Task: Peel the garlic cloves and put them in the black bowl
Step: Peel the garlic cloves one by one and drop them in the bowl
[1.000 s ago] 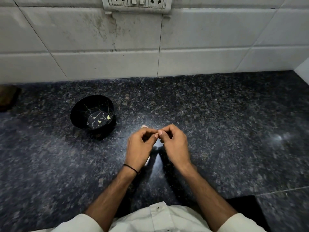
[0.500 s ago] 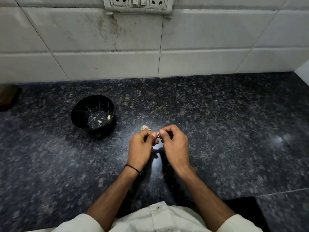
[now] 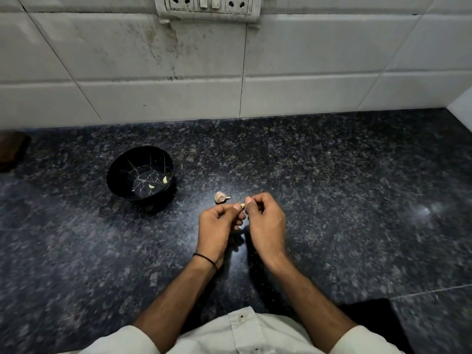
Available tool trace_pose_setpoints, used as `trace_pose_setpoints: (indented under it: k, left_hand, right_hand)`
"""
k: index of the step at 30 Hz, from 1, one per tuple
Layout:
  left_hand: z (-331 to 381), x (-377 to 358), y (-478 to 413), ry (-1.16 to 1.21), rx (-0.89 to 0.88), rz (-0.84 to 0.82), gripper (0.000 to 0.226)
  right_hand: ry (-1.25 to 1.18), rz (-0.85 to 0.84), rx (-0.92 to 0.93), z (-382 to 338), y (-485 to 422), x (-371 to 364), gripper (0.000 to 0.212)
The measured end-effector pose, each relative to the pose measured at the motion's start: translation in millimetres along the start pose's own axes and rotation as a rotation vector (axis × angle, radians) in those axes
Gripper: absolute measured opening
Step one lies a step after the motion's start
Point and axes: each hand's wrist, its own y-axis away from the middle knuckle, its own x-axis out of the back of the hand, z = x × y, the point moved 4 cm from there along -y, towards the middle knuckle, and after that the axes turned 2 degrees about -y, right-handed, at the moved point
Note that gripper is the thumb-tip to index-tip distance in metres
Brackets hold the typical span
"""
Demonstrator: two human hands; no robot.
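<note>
Speckled granite counter [image 3: 357, 200]: left grip [image 3: 217, 226], right grip [image 3: 267, 223] pinch tiny pale garlic clove [image 3: 242, 205] together.

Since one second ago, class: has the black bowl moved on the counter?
No. The black bowl keeps its place left of the vertical tile joint, equally far from the wall.

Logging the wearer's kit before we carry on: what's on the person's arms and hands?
No gloves on the left hand or the right hand. A thin black band circles the left wrist. The forearms are uncovered; the left sleeve and right sleeve, both white, start near the elbows, part of a white shirt with small dark buttons.
</note>
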Motion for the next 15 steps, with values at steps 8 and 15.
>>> trace_pose_setpoints:
  k: [8, 15]
  left_hand:
    - [-9.6, 0.5, -5.7, 0.06, 0.064, -0.012, 0.021]
    - [-14.0, 0.4, -10.8, -0.331, -0.111, -0.041, 0.02]
  right_hand:
    - [-0.159, -0.058, -0.123, 14.5, -6.0, -4.3, 0.019]
    - [-0.362, -0.082, -0.286, 27.8, -9.0, -9.4, 0.027]
